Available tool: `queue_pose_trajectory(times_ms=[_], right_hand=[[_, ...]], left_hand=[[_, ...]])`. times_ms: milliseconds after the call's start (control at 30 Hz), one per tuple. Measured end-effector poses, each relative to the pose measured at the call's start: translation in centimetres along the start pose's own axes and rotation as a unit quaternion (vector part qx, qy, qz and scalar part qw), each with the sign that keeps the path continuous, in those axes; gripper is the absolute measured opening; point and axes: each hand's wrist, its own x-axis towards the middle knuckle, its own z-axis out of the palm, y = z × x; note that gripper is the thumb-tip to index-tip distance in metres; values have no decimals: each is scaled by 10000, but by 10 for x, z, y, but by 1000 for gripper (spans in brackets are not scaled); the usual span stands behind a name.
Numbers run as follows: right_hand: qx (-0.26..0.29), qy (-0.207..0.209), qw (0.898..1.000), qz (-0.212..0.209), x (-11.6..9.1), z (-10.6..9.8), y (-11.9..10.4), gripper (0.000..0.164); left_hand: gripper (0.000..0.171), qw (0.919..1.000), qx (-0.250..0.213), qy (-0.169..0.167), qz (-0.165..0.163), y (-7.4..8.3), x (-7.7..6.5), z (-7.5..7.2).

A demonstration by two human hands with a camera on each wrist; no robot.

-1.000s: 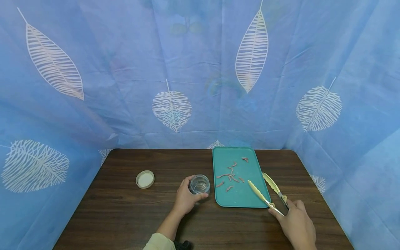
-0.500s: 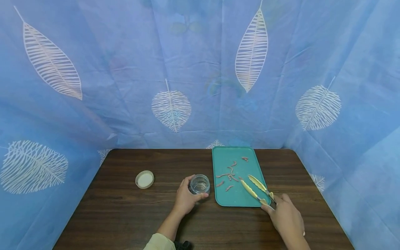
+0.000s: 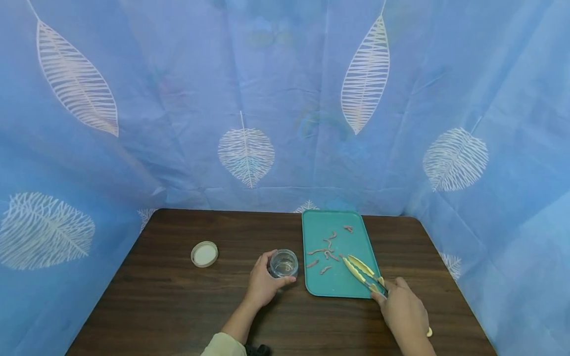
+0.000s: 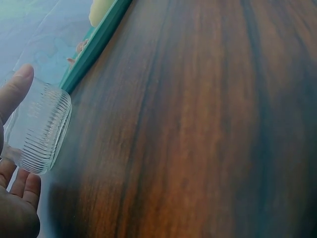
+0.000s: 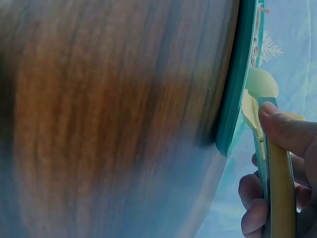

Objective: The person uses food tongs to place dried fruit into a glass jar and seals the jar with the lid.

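Observation:
My left hand (image 3: 261,283) grips a clear glass jar (image 3: 284,263) with its thumb and fingers round the side; the jar stands open-topped on the table. Ridged glass of the same jar (image 4: 47,126) shows in the left wrist view. My right hand (image 3: 404,310) holds yellow-tipped metal tongs (image 3: 356,269) over the teal tray (image 3: 327,287). The tong tips are slightly apart, near one of several pinkish worm-like pieces (image 3: 325,270) lying on the tray. In the right wrist view the thumb presses the tongs' handle (image 5: 280,183). Whether the tips touch a piece is hard to tell.
A round pale lid (image 3: 205,254) lies on the dark wooden table (image 3: 156,296), left of the jar. Behind the table hangs a blue cloth (image 3: 285,99) with white leaf prints. The tray sits close to the table's back edge, right of the jar.
My right hand has moved left with the tongs, bringing the tips from the tray's right edge to the pieces and closer together. The left hand still holds the jar in place.

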Motion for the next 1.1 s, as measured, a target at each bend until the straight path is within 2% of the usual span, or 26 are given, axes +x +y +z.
queue_pose_trajectory(times_ms=[467,833,1100], right_hand=[[32,547,9984,-148,-4,4,-2,56],[57,563,9984,-46,-3,7,-3,59],[117,623,9979,-129,-2,8,-7,62]], left_hand=[[93,9999,-112,-62,-64,0,1,0],[94,9998,-152,-124,-33,0,1,-2],[93,9997,-180,-149,-92,0,0,-2]])
